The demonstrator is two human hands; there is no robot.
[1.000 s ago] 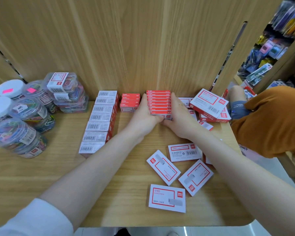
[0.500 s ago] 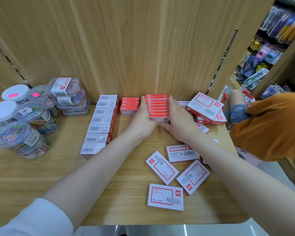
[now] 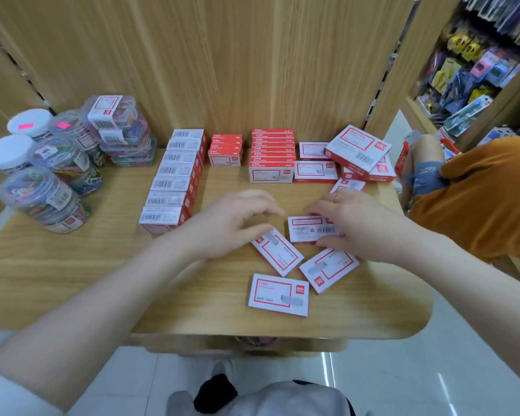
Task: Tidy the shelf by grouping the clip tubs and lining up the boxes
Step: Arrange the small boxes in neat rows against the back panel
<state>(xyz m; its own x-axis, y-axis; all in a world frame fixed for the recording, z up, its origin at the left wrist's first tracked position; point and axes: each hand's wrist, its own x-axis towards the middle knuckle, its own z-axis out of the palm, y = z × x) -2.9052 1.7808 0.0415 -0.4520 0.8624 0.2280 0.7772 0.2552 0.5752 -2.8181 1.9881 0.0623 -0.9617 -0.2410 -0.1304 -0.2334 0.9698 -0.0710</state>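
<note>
Our right hand curls its fingers over a loose white box on the shelf, while our left hand hovers beside it, loosely curled, holding nothing. The clip tubs stand grouped at the far left.

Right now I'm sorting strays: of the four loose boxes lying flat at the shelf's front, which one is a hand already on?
The rearmost loose box: the right hand rests on its right end. The other three lie nearer the edge.
</note>
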